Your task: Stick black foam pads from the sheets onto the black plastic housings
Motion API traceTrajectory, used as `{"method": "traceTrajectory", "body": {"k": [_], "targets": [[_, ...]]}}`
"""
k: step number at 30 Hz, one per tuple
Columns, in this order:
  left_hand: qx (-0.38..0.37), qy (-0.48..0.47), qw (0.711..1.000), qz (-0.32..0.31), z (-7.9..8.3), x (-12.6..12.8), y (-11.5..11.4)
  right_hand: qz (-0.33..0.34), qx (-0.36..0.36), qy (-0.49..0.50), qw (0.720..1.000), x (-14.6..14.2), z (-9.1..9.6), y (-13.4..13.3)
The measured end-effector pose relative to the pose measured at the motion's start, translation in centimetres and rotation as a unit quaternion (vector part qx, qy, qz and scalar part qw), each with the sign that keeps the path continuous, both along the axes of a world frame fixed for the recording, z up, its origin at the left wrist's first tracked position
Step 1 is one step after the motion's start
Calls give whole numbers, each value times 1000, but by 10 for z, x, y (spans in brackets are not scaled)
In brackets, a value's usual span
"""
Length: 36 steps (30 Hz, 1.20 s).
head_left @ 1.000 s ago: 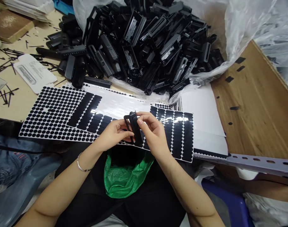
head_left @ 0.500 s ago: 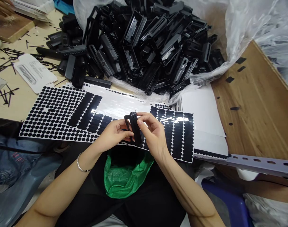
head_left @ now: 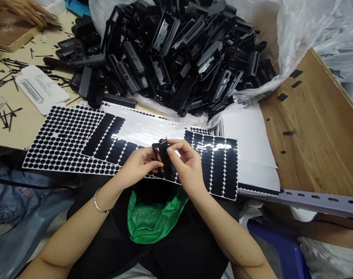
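My left hand (head_left: pixel 139 164) and my right hand (head_left: pixel 185 164) both grip one small black plastic part (head_left: pixel 164 157), held upright between them above my lap. The fingers of my right hand pinch against its upper right side. The thumb of my left hand presses on its lower left. Under my hands lies a white sheet of black stickers (head_left: pixel 77 139), with round dots at the left and oblong pads toward the right. A green plastic bag (head_left: pixel 151 215) sits on my lap just below my hands.
A big heap of the same black parts (head_left: pixel 176 54) spills from a clear plastic bag (head_left: pixel 295 35) at the back. Blank white sheets (head_left: pixel 249 135) lie to the right on a wooden board (head_left: pixel 312 131). Another person's hand (head_left: pixel 28 11) rests at the far left corner.
My hands have barely shifted on the black part. Another person's hand has come into view at the far left corner.
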<state>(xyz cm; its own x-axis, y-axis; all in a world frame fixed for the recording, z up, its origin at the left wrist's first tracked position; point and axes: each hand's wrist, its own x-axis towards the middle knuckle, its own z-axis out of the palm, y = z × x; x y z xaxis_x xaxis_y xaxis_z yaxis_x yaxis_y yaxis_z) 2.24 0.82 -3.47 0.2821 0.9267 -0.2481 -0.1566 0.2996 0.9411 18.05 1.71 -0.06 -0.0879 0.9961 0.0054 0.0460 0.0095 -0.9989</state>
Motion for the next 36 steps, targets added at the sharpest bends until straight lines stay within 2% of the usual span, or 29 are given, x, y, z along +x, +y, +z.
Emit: {"method": "traceTrajectory", "body": {"k": [14,23,28,33,36], "targets": [[43,45,998,8,3,1,0,0,-8,2,1000,0,1,1],[73,78,994,17,6,2,-1,49,-10,4,999,9,9,4],[91,101,991,12,3,0,-2,44,-25,14,999,8,9,6],[78,61,995,0,2,4,-7,53,-73,15,996,11,12,12],[61,21,998,-2,5,8,-9,46,-67,10,997,12,14,14]]}}
